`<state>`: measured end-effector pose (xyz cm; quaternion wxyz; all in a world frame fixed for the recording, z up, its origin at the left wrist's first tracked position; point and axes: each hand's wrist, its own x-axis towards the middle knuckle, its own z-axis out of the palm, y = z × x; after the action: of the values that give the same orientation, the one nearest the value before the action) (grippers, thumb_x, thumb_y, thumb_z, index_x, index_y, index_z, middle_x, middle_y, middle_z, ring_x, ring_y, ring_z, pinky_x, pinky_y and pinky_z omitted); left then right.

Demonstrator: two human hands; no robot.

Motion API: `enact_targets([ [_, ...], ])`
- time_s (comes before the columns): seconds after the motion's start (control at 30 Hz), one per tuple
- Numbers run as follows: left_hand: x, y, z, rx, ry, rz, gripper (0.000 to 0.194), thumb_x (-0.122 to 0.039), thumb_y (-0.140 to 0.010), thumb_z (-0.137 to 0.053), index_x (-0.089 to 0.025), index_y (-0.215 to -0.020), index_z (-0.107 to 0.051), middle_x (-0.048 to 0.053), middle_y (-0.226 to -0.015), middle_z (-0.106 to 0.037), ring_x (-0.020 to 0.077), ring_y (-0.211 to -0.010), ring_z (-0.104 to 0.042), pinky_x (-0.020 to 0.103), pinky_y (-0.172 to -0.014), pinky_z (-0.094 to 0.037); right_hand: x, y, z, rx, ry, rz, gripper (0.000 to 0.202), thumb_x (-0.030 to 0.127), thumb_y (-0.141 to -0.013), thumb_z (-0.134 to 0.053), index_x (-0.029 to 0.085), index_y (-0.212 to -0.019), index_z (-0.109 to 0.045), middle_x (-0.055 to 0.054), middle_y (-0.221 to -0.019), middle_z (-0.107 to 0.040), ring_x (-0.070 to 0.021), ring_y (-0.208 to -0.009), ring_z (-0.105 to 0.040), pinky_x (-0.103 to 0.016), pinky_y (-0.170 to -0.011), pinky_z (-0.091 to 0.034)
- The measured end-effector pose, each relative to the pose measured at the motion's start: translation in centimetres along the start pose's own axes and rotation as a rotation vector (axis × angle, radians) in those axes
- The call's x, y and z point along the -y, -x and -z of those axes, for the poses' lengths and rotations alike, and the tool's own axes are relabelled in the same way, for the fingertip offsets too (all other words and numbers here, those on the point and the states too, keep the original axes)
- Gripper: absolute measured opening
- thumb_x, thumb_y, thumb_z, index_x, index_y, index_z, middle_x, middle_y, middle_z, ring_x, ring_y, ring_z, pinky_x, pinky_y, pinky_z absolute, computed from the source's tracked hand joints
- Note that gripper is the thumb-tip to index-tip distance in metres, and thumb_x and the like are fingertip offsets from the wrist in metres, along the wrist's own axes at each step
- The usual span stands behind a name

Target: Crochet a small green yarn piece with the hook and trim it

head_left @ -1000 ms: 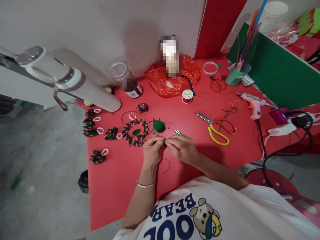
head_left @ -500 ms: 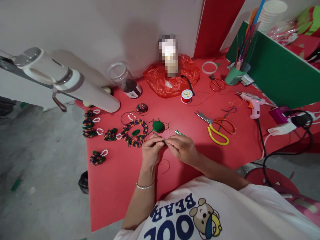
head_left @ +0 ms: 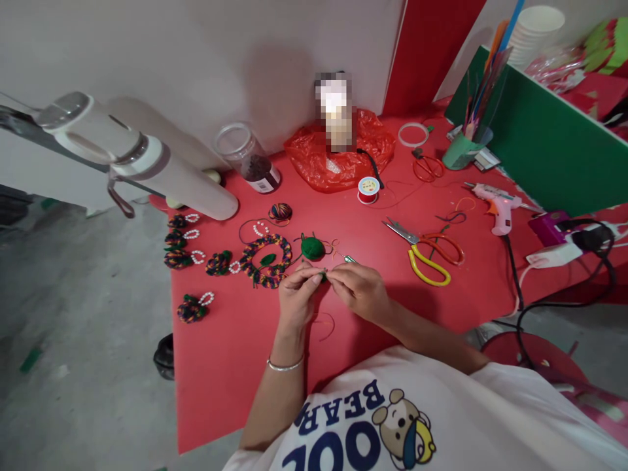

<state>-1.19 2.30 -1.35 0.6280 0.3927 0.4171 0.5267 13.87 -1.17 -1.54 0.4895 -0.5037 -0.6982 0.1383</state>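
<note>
My left hand [head_left: 298, 293] pinches a small green piece of yarn work [head_left: 323, 277] between thumb and fingers, most of it hidden. My right hand [head_left: 362, 288] is closed at the other side of that piece, its fingertips pinching the green yarn. A thin hook with a green handle [head_left: 348, 259] shows just beyond the right knuckles; whether that hand holds it I cannot tell. Beyond my hands sits a green yarn ball [head_left: 313, 248]. Left of it lies a multicoloured crocheted ring [head_left: 248, 252] with a small green leaf shape [head_left: 267, 260] inside.
Several yarn pieces with white bead loops [head_left: 193, 309] line the table's [head_left: 220, 379] left side. Scissors [head_left: 426, 252] and a pink glue gun [head_left: 500, 206] lie right. A tumbler [head_left: 191, 183], a plastic jar [head_left: 250, 160], a thread spool [head_left: 367, 190] and a red bag [head_left: 309, 160] stand behind.
My fingertips have shifted slightly, and a bit more of the green piece shows between them. Less of the hook's handle shows beyond my right hand. The whole view has moved a little.
</note>
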Motion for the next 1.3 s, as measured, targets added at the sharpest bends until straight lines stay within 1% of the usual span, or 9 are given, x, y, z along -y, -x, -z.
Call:
enact_targets([
  [0.17,0.0,-0.1,0.1,-0.002,-0.008,-0.01,0.022,-0.038,-0.063,-0.093,-0.022,-0.076,-0.084,-0.001,-0.062,-0.053,0.0068,-0.056,-0.048,0.019,-0.052,-0.041,-0.2,0.1,-0.1,0.032,-0.017,-0.011,0.02,0.017,-0.098,-0.056,0.023,-0.107,-0.073,-0.006,-0.098,-0.079,-0.0162,-0.088,-0.074,-0.028,-0.083,-0.061],
  [0.37,0.1,0.1,0.2,0.002,-0.003,-0.014,0.021,-0.039,-0.066,-0.091,-0.022,-0.077,-0.084,-0.001,-0.063,-0.053,0.0071,-0.056,-0.047,0.02,-0.052,-0.043,-0.1,0.0,-0.1,-0.009,-0.023,0.025,0.021,0.016,-0.098,-0.056,0.022,-0.108,-0.074,-0.007,-0.096,-0.079,-0.0164,-0.086,-0.074,-0.028,-0.082,-0.061],
  [0.47,0.1,0.1,0.1,-0.001,-0.008,-0.018,0.02,-0.037,-0.068,-0.091,-0.021,-0.077,-0.084,-0.002,-0.062,-0.053,0.0062,-0.054,-0.045,0.02,-0.052,-0.041,0.1,-0.1,0.0,-0.012,-0.006,0.025,0.019,0.016,-0.098,-0.057,0.022,-0.105,-0.073,-0.006,-0.094,-0.079,-0.0154,-0.085,-0.074,-0.027,-0.081,-0.061],
  [0.67,0.3,0.0,0.1,-0.004,-0.011,-0.03,0.019,-0.037,-0.07,-0.09,-0.021,-0.078,-0.083,-0.001,-0.064,-0.057,0.0062,-0.054,-0.046,0.021,-0.054,-0.043,0.1,-0.2,0.0,-0.017,-0.015,0.037,0.017,0.015,-0.098,-0.058,0.02,-0.103,-0.073,-0.007,-0.093,-0.079,-0.0151,-0.085,-0.073,-0.026,-0.082,-0.06],
  [0.9,0.9,-0.1,1.1,0.013,-0.202,-0.133,0.013,-0.035,-0.077,-0.085,-0.023,-0.081,-0.084,0.002,-0.069,-0.063,0.0111,-0.066,-0.055,0.024,-0.063,-0.047,0.0,-0.1,0.0,0.036,0.005,-0.008,0.019,0.016,-0.098,-0.056,0.022,-0.106,-0.073,-0.006,-0.095,-0.079,-0.0154,-0.086,-0.074,-0.028,-0.082,-0.061],
  [0.97,0.9,0.0,1.1,0.013,-0.203,-0.14,0.011,-0.034,-0.079,-0.084,-0.023,-0.083,-0.084,0.002,-0.07,-0.064,0.0108,-0.067,-0.055,0.024,-0.063,-0.046,0.0,-0.1,0.0,0.034,0.004,-0.007,0.02,0.016,-0.098,-0.056,0.022,-0.106,-0.073,-0.006,-0.095,-0.079,-0.0156,-0.086,-0.074,-0.028,-0.082,-0.061],
  [1.1,0.7,0.0,1.0,-0.01,-0.183,-0.13,0.015,-0.036,-0.076,-0.086,-0.023,-0.081,-0.084,0.002,-0.07,-0.064,0.0103,-0.065,-0.055,0.023,-0.062,-0.046,0.0,0.0,0.0,0.023,0.023,-0.002,0.02,0.016,-0.099,-0.056,0.021,-0.105,-0.074,-0.006,-0.094,-0.079,-0.0154,-0.085,-0.074,-0.027,-0.081,-0.061],
  [1.3,0.7,0.0,1.0,-0.01,-0.22,-0.132,0.014,-0.035,-0.077,-0.085,-0.022,-0.082,-0.084,0.002,-0.069,-0.063,0.0108,-0.065,-0.054,0.023,-0.06,-0.045,-0.2,0.1,0.0,0.049,0.032,-0.007,0.021,0.016,-0.099,-0.055,0.022,-0.106,-0.074,-0.006,-0.096,-0.079,-0.0158,-0.087,-0.074,-0.028,-0.084,-0.061],
])
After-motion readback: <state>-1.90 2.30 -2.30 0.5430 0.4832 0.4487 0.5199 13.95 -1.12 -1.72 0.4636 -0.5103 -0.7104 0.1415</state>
